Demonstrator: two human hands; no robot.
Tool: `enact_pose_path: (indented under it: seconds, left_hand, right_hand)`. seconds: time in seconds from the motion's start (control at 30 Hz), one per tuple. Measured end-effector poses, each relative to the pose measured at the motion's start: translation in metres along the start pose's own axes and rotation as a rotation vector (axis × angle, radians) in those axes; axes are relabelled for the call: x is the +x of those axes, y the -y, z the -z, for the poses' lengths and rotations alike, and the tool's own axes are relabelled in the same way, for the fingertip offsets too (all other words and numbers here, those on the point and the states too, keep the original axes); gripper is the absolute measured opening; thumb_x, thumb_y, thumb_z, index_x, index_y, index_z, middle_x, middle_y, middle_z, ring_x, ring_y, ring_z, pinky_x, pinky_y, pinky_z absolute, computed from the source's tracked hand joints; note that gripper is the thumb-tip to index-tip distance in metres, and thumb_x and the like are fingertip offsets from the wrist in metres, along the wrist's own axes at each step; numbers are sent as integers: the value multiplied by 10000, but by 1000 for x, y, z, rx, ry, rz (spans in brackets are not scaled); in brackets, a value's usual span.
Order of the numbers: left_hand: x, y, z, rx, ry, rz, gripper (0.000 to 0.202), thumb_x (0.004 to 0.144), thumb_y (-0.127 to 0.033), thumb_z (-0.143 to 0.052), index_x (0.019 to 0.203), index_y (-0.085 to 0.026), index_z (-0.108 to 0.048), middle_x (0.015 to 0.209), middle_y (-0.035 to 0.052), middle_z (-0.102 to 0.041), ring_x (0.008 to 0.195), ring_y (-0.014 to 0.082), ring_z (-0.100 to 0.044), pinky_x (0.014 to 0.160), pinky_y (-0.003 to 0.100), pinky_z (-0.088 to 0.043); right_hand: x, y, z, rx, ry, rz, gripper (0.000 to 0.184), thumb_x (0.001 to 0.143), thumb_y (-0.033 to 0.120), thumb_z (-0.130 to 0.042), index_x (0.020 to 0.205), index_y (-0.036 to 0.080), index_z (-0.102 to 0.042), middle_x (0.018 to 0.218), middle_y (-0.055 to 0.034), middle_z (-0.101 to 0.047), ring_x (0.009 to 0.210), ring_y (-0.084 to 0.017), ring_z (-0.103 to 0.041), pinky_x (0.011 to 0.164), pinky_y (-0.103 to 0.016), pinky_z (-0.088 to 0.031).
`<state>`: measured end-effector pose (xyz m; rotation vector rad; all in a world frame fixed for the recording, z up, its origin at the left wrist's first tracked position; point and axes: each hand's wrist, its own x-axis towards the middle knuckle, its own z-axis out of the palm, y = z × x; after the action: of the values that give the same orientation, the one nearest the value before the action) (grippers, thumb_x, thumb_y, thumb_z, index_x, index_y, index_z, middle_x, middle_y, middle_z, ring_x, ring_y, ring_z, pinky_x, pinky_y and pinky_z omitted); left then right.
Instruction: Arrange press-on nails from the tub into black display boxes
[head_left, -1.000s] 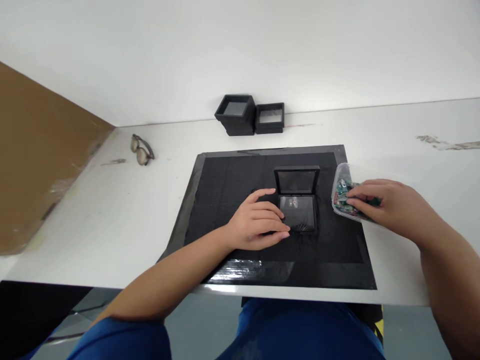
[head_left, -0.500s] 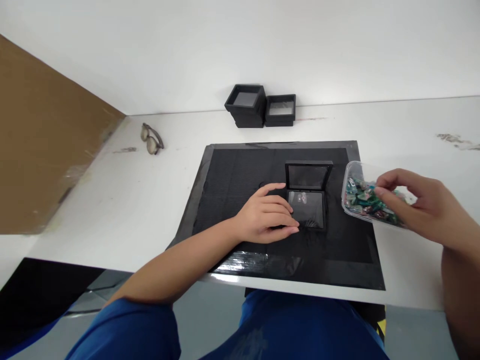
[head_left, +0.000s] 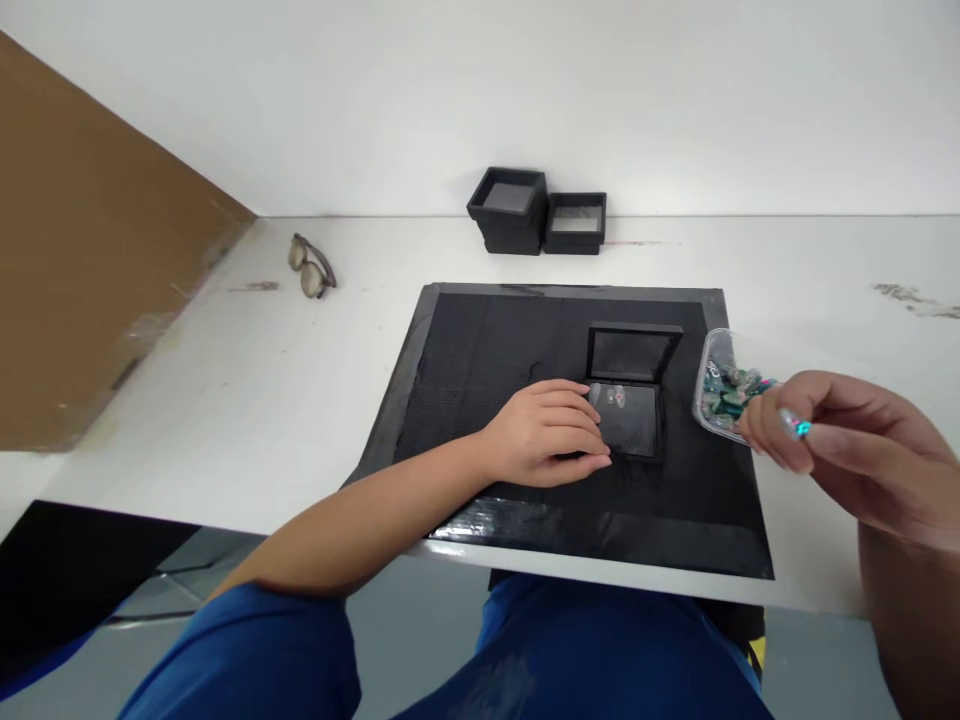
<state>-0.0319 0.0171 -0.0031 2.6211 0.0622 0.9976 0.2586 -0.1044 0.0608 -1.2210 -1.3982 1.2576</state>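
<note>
A black hinged case (head_left: 627, 420) lies with its lid (head_left: 631, 354) raised on the black mat (head_left: 480, 345). Small pale and pinkish pieces (head_left: 616, 397) sit near the top left of its clear inner surface. My left hand (head_left: 546, 435) rests flat at the case's left edge, fingers stretched and touching it. Between the thumb and finger of my right hand (head_left: 855, 440) is a small shiny iridescent piece (head_left: 795, 425), held up just right of a clear plastic container (head_left: 701, 395). Green, silver and reddish glossy pieces (head_left: 731, 392) fill that container, partly hidden by my fingers.
Behind the mat, several black frames with clear windows stand in a stack (head_left: 510, 210), and a lower pile (head_left: 575, 222) adjoins it. Eyeglasses (head_left: 311, 268) lie at the left on the white table (head_left: 300, 370). A brown cardboard panel (head_left: 97, 260) borders the left side.
My right hand has lifted out of the container and turned, now with a shiny piece pinched in it. My left hand stays at the case. The whole view has shifted slightly.
</note>
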Motion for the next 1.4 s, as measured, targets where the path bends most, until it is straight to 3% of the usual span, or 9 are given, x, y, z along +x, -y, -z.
enact_pose_path:
  seconds: [0.13, 0.23, 0.4, 0.6, 0.7, 0.9, 1.07, 1.2, 1.4]
  left_hand:
    - [1, 0, 2, -11, -40, 2, 88, 860, -307, -747, 853, -230, -705, 794, -42, -793, 808, 124, -767, 973, 300, -602]
    - [0, -1, 2, -21, -34, -54, 181, 864, -402, -752, 948, -243, -726, 863, -31, -805, 805, 114, -763, 964, 287, -608]
    - [-4, -5, 2, 37, -3, -204, 318, 830, -577, -742, 986, -300, -755, 1020, -42, -805, 841, 110, -758, 953, 267, -623]
    - [1, -18, 8, 125, -60, -447, 32, 864, -371, -748, 890, -368, -767, 917, -113, -794, 766, 96, -742, 867, 251, -665]
    - [3, -24, 9, 115, -74, -507, 92, 875, -339, -724, 801, -384, -755, 874, -124, -783, 753, 96, -739, 812, 236, -677]
    - [5, -22, 8, 101, -124, -488, 115, 840, -346, -776, 732, -332, -737, 768, -103, -751, 690, 95, -711, 762, 234, -675]
    - [9, -18, 10, 121, -140, -483, 154, 821, -323, -801, 697, -337, -709, 833, -138, -750, 722, 74, -710, 743, 218, -665]
    - [7, -16, 12, 180, -187, -448, 114, 804, -298, -815, 727, -323, -734, 827, -128, -752, 744, 87, -723, 701, 236, -665]
    - [0, -13, 17, 272, -152, -365, 94, 838, -269, -768, 793, -342, -728, 857, -133, -747, 784, 77, -722, 781, 238, -654]
  right_hand:
    - [0, 14, -20, -280, 300, -80, 208, 944, 386, -611, 789, 248, -617, 711, -8, -598, 647, -149, -540, 561, -290, -452]
    - [5, 18, -44, -427, 486, -186, 194, 949, 331, -590, 782, 236, -617, 666, 23, -575, 574, -107, -469, 486, -239, -386]
    - [16, 11, -69, -388, 551, -271, 148, 925, 275, -577, 789, 228, -611, 602, 56, -515, 521, -81, -384, 448, -219, -297]
    - [17, 3, -72, -241, 647, -327, 136, 926, 266, -579, 804, 215, -607, 603, 60, -466, 534, -74, -354, 461, -210, -284]
    - [16, -1, -73, -128, 692, -345, 132, 934, 277, -585, 823, 208, -604, 613, 62, -435, 542, -73, -334, 468, -209, -277]
    - [19, -20, -80, 21, 618, -378, 190, 945, 378, -606, 898, 196, -635, 720, 30, -524, 621, -85, -397, 538, -215, -348]
    - [20, -31, -88, 33, 465, -364, 235, 924, 425, -644, 960, 196, -683, 793, 1, -618, 665, -95, -488, 576, -216, -419]
    - [19, -27, -89, -58, 357, -236, 256, 974, 420, -572, 1015, 211, -714, 841, -27, -665, 702, -114, -560, 578, -228, -459]
    - [11, -22, -90, -205, 182, 18, 248, 934, 323, -649, 1165, 249, -705, 877, -31, -662, 638, -95, -569, 506, -209, -489]
